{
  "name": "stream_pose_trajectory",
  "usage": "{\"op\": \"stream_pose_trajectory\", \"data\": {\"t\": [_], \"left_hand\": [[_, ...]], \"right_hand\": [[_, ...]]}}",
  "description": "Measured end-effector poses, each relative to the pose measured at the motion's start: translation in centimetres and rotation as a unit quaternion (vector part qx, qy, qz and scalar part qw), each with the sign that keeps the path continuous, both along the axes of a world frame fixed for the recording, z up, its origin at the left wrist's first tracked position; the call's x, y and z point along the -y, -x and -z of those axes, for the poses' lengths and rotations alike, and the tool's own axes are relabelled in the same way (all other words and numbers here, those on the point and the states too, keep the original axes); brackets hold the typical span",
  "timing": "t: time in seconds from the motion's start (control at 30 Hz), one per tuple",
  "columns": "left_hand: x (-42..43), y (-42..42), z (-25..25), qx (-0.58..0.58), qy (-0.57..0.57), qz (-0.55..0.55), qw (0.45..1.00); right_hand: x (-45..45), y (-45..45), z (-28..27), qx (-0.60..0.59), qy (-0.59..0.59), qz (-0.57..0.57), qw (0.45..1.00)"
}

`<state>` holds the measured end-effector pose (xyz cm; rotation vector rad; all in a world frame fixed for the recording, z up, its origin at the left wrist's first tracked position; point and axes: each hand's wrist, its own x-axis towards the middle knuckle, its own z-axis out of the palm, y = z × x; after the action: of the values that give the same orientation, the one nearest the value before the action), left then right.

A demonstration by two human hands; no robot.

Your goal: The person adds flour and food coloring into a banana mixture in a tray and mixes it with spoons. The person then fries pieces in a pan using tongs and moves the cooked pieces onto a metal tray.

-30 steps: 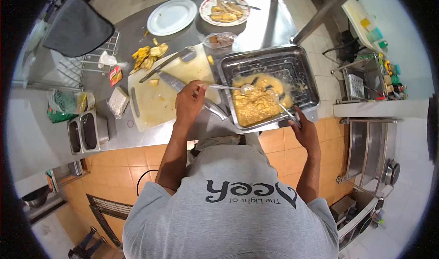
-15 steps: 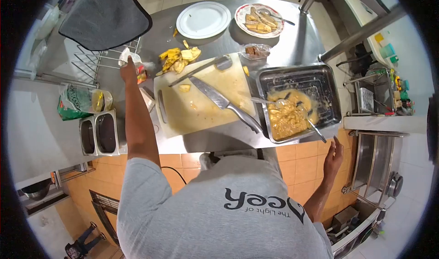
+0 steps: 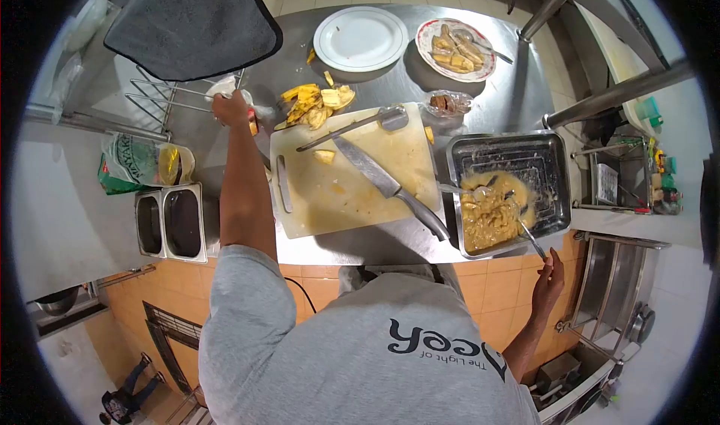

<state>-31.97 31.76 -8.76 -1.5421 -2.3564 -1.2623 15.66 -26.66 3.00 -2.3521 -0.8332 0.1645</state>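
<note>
Where the left hand (image 3: pixel 231 110) meets the white bundle (image 3: pixel 223 87) just ahead and the right hand (image 3: pixel 550 279) adjoins the spoon (image 3: pixel 533 240), neither closure can be confirmed; pinch the bundle, probably light and soft, nearside.

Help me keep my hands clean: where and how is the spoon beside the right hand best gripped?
Probably near the free end of its handle, coming from the near right: the spoon slants outward over the rim of the tray, its other end in the mash.

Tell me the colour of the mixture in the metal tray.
The mixture is yellow-brown, best seen in the head view.
</note>
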Motion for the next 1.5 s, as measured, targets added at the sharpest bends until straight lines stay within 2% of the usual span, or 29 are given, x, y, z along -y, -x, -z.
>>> {"op": "stream_pose_trajectory", "data": {"t": [0.17, 0.37, 0.47, 0.57, 0.63, 0.67, 0.73, 0.8, 0.87, 0.9, 0.93, 1.0, 1.1, 1.2, 1.33, 1.47, 1.5], "left_hand": [[1.8, -1.1, -0.4, -0.083, -0.088, 0.062, 0.991], [3.1, -1.0, -0.6, -0.090, -0.207, 0.125, 0.966], [5.6, -2.3, -3.2, -0.062, -0.196, 0.144, 0.968], [9.4, -3.9, -6.6, 0.002, -0.193, 0.260, 0.946], [13.5, -5.4, -9.6, -0.012, -0.178, 0.320, 0.931], [15.5, -6.1, -10.3, -0.018, -0.171, 0.353, 0.920], [18.9, -7.1, -10.5, 0.003, -0.124, 0.397, 0.910], [23.4, -9.9, -11.7, 0.123, -0.053, 0.441, 0.887], [26.8, -12.0, -11.5, 0.157, 0.063, 0.476, 0.863], [28.3, -13.2, -11.4, 0.173, 0.120, 0.487, 0.848], [29.9, -15.1, -11.3, 0.212, 0.132, 0.521, 0.816], [32.4, -18.6, -11.6, 0.293, 0.183, 0.578, 0.740], [35.0, -22.8, -12.2, 0.353, 0.333, 0.579, 0.655], [35.9, -25.3, -10.8, 0.375, 0.343, 0.646, 0.570], [36.5, -28.5, -11.2, 0.423, 0.433, 0.627, 0.489], [35.7, -30.9, -11.5, 0.423, 0.444, 0.646, 0.454], [35.7, -31.4, -12.2, 0.386, 0.430, 0.662, 0.476]], "right_hand": [[0.2, -0.7, 0.6, 0.000, -0.012, 0.000, 1.000], [0.0, -1.1, -0.5, -0.024, -0.010, 0.034, 0.999], [-0.3, -1.4, -0.5, -0.013, -0.057, 0.041, 0.997], [-0.9, -1.7, 0.5, 0.030, -0.137, 0.011, 0.990], [-2.3, -0.9, -0.2, 0.019, -0.130, 0.041, 0.990], [-2.9, -0.7, 0.0, 0.056, -0.124, 0.024, 0.990], [-4.5, 0.2, 0.5, 0.081, -0.168, -0.047, 0.981], [-7.5, 3.3, -0.4, 0.023, -0.261, -0.139, 0.955], [-9.6, 5.4, 0.2, 0.059, -0.249, -0.277, 0.926], [-10.1, 7.3, -0.8, 0.033, -0.182, -0.295, 0.937], [-10.8, 8.1, 0.2, 0.010, -0.225, -0.336, 0.915], [-11.3, 8.4, -0.2, 0.123, -0.245, -0.384, 0.882], [-9.8, 7.9, -0.1, 0.092, -0.234, -0.376, 0.892], [-7.9, 6.0, 1.5, 0.090, -0.261, -0.346, 0.897], [-6.3, 3.5, 0.7, 0.078, -0.265, -0.310, 0.910], [-6.4, 1.6, -1.4, 0.079, -0.246, -0.281, 0.924], [-6.4, 1.0, -1.7, 0.073, -0.237, -0.277, 0.928]]}}
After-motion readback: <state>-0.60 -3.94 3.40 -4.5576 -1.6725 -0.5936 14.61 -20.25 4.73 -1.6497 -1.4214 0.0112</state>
